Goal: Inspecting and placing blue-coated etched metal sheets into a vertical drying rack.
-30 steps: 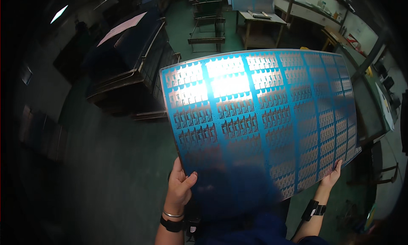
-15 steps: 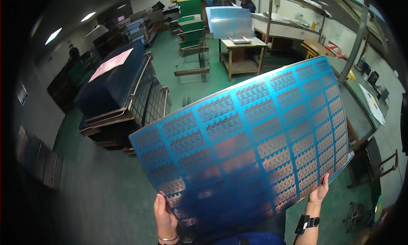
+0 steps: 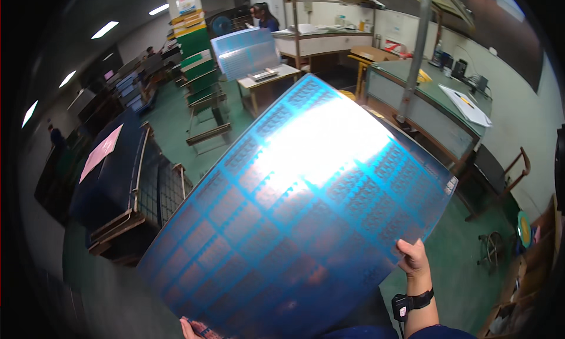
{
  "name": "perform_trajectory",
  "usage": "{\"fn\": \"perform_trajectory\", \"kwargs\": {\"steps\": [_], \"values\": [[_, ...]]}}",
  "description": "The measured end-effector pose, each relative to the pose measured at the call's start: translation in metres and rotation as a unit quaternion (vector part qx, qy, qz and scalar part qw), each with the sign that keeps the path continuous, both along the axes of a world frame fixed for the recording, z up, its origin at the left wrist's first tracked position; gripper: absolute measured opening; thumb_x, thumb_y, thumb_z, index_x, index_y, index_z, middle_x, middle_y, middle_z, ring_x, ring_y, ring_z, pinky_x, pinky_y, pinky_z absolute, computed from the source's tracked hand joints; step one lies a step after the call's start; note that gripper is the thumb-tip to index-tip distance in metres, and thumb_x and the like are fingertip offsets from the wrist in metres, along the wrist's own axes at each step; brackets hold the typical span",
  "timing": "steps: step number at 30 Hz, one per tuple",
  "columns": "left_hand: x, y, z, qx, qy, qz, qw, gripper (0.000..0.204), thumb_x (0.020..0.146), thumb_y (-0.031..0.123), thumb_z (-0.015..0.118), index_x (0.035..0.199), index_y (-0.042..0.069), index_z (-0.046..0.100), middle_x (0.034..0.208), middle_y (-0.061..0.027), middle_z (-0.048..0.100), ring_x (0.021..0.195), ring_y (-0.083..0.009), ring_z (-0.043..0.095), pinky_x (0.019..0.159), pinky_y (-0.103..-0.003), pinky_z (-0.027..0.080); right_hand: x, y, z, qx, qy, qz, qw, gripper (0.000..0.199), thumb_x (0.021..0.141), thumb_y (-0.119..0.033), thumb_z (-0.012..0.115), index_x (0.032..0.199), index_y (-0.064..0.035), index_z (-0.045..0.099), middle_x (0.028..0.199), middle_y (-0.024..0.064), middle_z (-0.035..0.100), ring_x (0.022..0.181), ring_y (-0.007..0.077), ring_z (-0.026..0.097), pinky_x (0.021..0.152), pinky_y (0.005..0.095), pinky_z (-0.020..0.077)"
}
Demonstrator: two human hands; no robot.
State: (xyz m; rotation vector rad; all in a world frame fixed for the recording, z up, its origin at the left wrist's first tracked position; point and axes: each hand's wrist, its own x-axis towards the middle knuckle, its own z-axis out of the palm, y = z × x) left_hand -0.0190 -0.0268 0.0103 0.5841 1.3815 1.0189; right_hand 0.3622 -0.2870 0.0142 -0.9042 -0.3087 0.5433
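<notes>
I hold a large, thin, shiny blue sheet (image 3: pixel 294 221) printed with a grid of small patterned blocks; it is tilted, its far end up toward the right, with glare across its upper middle. My right hand (image 3: pixel 412 256), with a black wrist device below it, grips the sheet's lower right edge. My left hand (image 3: pixel 189 327) is only partly seen at the bottom edge, fingers on the sheet's lower left corner. The sheet hides most of the floor in front of me.
A dark pallet stack (image 3: pixel 118 180) with a pink paper on top stands at left. A wooden table (image 3: pixel 268 80) bearing another blue sheet stands ahead, with a person behind it. A green-topped workbench (image 3: pixel 435 103) runs along the right, and a chair (image 3: pixel 506 174) stands beside it.
The view has swung upward and the sheet has tilted further, its far end rising toward the right. Glare now covers its upper middle. Both hands keep their grip on the lower edge.
</notes>
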Motion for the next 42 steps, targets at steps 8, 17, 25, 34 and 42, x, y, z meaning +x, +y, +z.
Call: {"fn": "perform_trajectory", "kwargs": {"steps": [8,17,25,34,42], "values": [[-0.013,0.002,-0.025,0.035,0.021,-0.006,0.999,0.035,0.087,0.044,0.051,0.064,0.019,0.045,0.052,0.0063,0.03,0.042,-0.0083,0.028,0.037,-0.025,0.022,-0.008,0.01,0.013,-0.095,-0.054,0.067,0.992,0.041,0.081,-0.016,0.067,0.116,-0.0031,0.051,0.103,0.0038,0.057,0.091,0.0131,0.054,0.077,0.0271,0.045],[0.025,-0.007,-0.019,0.058,0.026,-0.031,0.997,0.033,0.089,0.043,0.049,0.071,0.016,0.048,0.058,0.0044,0.036,0.046,-0.0087,0.03,0.041,-0.026,0.028,-0.016,0.029,0.017,-0.03,-0.021,0.057,0.998,0.046,0.082,-0.017,0.064,0.122,-0.0021,0.046,0.107,0.0064,0.056,0.098,0.0155,0.053,0.083,0.0288,0.0446],[0.136,0.005,-0.05,0.004,-0.322,0.024,0.947,0.031,0.091,0.043,0.05,0.071,0.019,0.052,0.06,0.0062,0.047,0.05,-0.0068,0.043,0.044,-0.021,0.037,-0.136,0.068,0.016,-0.153,-0.126,0.172,0.965,0.038,0.085,-0.007,0.057,0.121,0.0017,0.047,0.113,0.0086,0.056,0.104,0.0185,0.054,0.093,0.0324,0.0398],[0.185,0.0,-0.125,0.077,-0.06,-0.438,0.894,0.026,0.095,0.019,0.044,0.113,0.003,0.054,0.099,-0.0084,0.063,0.084,-0.0148,0.06,0.072,-0.026,0.049,-0.071,0.066,0.045,-0.27,-0.335,-0.085,0.898,0.027,0.088,-0.009,0.057,0.111,0.0027,0.052,0.097,0.0037,0.058,0.083,0.0085,0.055,0.074,0.0215,0.0445],[0.187,0.036,-0.195,0.294,0.163,-0.368,0.867,0.017,0.086,0.006,0.051,0.1,0.003,0.06,0.1,-0.0128,0.064,0.091,-0.0235,0.062,0.08,-0.032,0.048,-0.07,0.125,0.006,-0.242,-0.255,-0.037,0.935,0.035,0.089,0.001,0.05,0.123,0.0082,0.047,0.105,0.0108,0.062,0.095,0.0123,0.057,0.085,0.0246,0.044]]}}
